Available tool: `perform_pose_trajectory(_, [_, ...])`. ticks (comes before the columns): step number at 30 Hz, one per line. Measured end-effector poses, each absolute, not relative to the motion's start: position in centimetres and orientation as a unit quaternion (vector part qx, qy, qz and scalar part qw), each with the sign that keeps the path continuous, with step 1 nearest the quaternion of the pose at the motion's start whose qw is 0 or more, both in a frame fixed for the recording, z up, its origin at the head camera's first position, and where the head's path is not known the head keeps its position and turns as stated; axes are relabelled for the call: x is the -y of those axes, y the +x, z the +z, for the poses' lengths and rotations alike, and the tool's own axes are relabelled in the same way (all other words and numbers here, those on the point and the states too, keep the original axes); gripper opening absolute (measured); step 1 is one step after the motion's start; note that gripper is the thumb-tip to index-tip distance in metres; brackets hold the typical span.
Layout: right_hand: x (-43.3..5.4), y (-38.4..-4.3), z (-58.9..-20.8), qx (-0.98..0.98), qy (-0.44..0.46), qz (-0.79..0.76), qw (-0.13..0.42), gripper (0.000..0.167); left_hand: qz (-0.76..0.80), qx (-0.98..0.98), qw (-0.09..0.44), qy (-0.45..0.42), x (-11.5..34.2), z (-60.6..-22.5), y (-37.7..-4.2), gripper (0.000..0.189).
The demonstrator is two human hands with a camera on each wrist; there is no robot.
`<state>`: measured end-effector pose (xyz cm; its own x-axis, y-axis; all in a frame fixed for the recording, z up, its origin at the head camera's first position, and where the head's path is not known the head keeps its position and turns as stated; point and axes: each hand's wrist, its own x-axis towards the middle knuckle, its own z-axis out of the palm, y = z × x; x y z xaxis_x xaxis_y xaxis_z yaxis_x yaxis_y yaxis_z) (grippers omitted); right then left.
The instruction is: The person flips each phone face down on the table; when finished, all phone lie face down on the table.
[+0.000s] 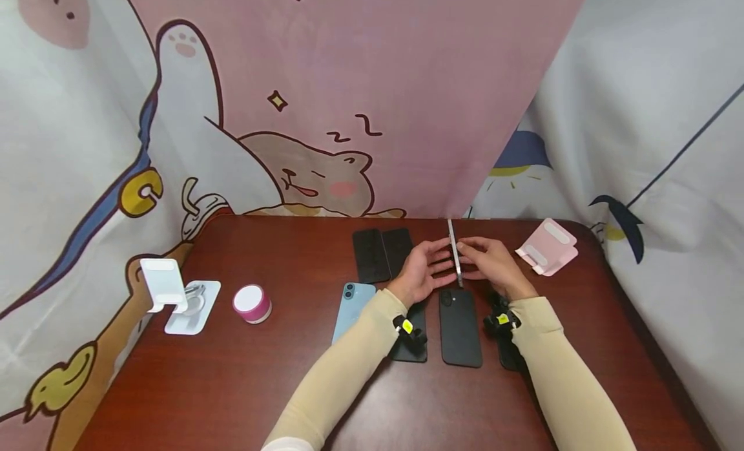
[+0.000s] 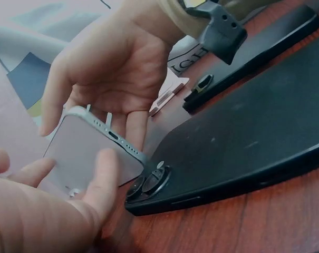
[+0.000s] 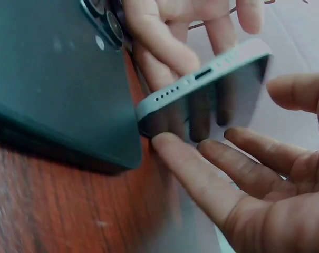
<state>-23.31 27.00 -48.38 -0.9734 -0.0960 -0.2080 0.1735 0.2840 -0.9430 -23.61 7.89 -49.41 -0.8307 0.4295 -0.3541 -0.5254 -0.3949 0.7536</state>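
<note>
A pale smartphone stands on edge between the two hands; its bottom edge with the charging port faces the wrist cameras. My left hand touches its light back with extended fingers. From the other side, the fairly straight fingers of my right hand meet its dark glossy screen, and in the right wrist view the right thumb stands a little apart. Close to the near end of the pale phone lies a black phone, camera side up. Whether the pale phone touches the table is unclear.
A blue phone and a dark phone lie near the left forearm. Two dark slabs lie behind. Another dark phone is partly under the right wrist. Around them are a pink stand, a white stand and a pink round object.
</note>
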Motion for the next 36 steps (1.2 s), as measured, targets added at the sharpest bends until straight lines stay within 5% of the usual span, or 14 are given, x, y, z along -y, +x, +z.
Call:
perform_pose_trajectory(25, [-26.2,-23.1,-44.6,-0.804,0.077,-0.59,-0.018,0.045,0.815,-0.519,0.258,-0.021,-6.5,-47.8,-23.7,0.056])
perform_pose_trajectory(36, [-27.0,-22.1,-44.8,-0.802,0.057,-0.594,-0.014,0.05,0.83,-0.477,0.289,-0.011,-6.6,-48.0,-23.8,0.059])
